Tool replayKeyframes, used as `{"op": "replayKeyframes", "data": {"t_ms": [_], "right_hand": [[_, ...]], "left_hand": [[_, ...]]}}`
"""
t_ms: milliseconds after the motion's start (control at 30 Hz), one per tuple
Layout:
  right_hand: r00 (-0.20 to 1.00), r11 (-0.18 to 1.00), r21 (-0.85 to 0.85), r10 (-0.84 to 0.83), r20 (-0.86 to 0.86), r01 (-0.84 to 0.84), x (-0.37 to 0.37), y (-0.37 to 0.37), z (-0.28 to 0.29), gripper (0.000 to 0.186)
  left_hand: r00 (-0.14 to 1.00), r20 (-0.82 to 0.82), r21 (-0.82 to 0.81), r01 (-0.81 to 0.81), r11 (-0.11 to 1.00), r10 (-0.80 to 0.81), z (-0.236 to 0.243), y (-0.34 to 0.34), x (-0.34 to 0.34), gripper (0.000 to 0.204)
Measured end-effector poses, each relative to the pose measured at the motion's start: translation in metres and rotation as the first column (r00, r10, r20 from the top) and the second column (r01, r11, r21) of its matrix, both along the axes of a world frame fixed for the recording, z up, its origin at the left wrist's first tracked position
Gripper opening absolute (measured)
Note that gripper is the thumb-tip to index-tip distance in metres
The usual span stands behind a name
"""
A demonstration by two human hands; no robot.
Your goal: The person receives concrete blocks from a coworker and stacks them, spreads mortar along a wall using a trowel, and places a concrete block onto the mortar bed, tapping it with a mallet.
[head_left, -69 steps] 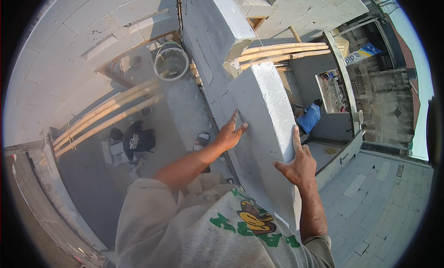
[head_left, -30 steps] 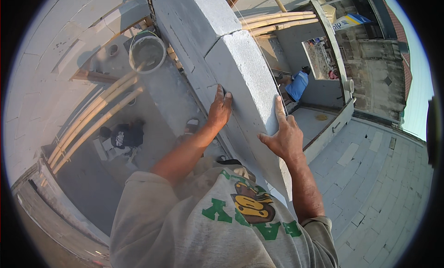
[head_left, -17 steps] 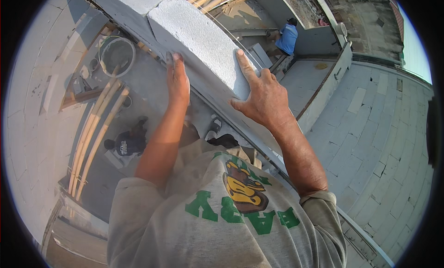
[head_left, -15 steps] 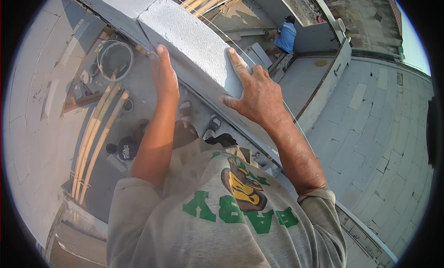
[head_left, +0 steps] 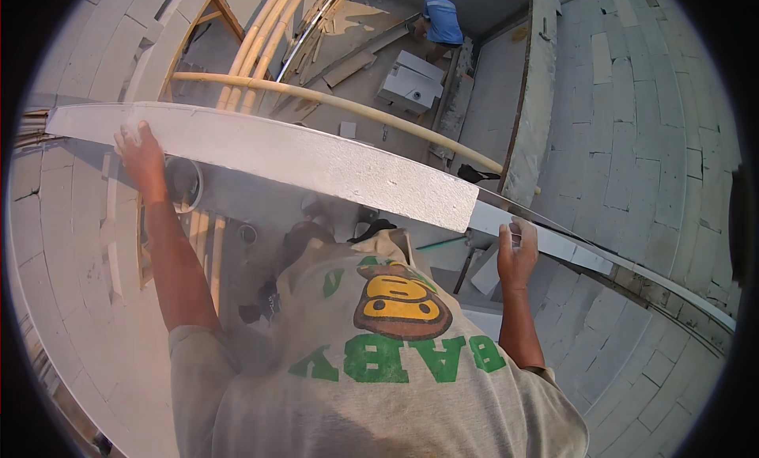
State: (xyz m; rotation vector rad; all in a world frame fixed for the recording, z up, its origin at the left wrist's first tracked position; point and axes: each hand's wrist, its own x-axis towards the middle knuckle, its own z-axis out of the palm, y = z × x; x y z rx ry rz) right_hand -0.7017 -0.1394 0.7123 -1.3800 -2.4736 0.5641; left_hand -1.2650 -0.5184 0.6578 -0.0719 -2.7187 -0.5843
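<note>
A row of white lightweight concrete blocks (head_left: 340, 161) crosses in front of me as the top of a narrow wall. Its rough, bright end stops near the right. My left hand (head_left: 142, 161) rests at the near edge of the row's left part, fingers apart and holding nothing. Just past the row's right end, my right hand (head_left: 518, 252) is at the edge of a lower block course (head_left: 565, 247). Its thumb and fingers are apart, with no object visible between them. Dust hazes the space below the left part of the wall.
A bamboo pole (head_left: 340, 104) runs behind the wall. More poles (head_left: 257, 43) lean beyond it. A person in a blue shirt (head_left: 443, 21) crouches at the back, near white blocks (head_left: 411, 82). A round bucket (head_left: 186, 185) stands below my left arm. Block walls flank both sides.
The view has swung, and the wall now lies more crosswise. My hands have spread apart: the left moved leftward along the wall, the right came off the block top to beyond its end.
</note>
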Motion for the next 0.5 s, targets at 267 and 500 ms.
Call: {"op": "replayKeyframes", "data": {"t_ms": [267, 500], "right_hand": [[0.899, 0.902, -0.077, 0.43, 0.082, -0.425, -0.049, -0.015, -0.111, 0.086], [0.76, 0.761, 0.075, 0.648, -0.042, -0.645, -0.059, -0.009, -0.16, 0.079]], "left_hand": [[0.986, 0.143, -0.495, -0.008, 0.869, 0.091, 0.035, 0.024, 0.018, 0.066], [0.988, 0.153, -0.379, 0.08, 0.922, -0.023, 0.022, 0.001, 0.014, 0.061]]}}
